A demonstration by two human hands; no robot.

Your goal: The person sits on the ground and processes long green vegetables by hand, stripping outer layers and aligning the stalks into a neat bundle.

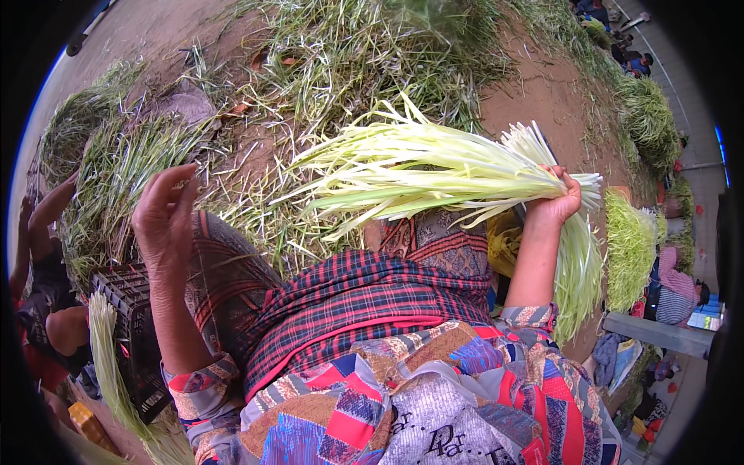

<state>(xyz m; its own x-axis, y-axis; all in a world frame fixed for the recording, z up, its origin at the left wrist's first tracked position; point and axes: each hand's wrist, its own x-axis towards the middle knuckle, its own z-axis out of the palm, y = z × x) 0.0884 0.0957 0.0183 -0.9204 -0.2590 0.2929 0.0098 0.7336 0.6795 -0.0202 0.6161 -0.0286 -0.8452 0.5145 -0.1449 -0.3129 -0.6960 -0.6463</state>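
Observation:
My right hand (556, 198) is closed round the white stem ends of a bunch of pale yellow-green blanched chives (418, 167). The long leaves spread leftward over my lap. Next to that wrist, more of the same chives (580, 271) hang down on the right, and white stem ends (527, 141) show just behind the bunch. Raised on the left, well apart from the bunch, my left hand (164, 213) has loosely bent fingers with gaps between them and nothing visible in them.
Green leaf trimmings (349, 70) litter the ground ahead. A black plastic crate (132, 310) stands at my left, with pale chives (108, 349) beside it. Another person's arm (48, 213) shows at the far left. Piled chives (629, 248) and seated people (676, 287) are on the right.

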